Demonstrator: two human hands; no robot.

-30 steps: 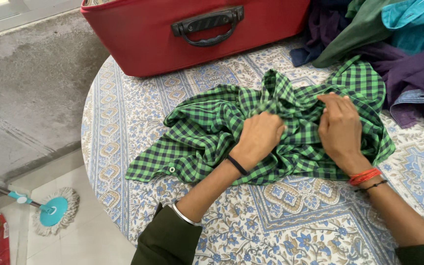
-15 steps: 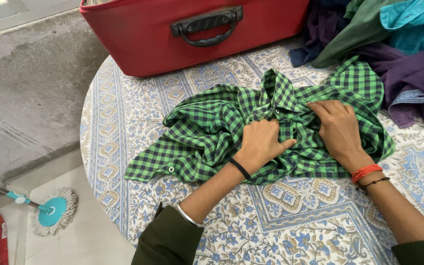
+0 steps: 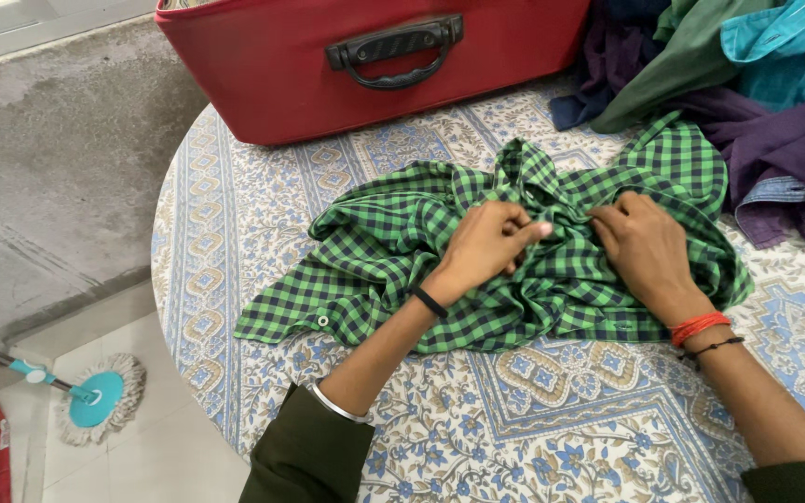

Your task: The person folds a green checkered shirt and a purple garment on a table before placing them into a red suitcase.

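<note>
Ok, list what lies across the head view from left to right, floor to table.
Mop head → green checked shirt → left hand → right hand → purple garment

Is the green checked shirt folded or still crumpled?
Crumpled: the green checked shirt lies bunched in loose ridges under the left hand and right hand.
</note>
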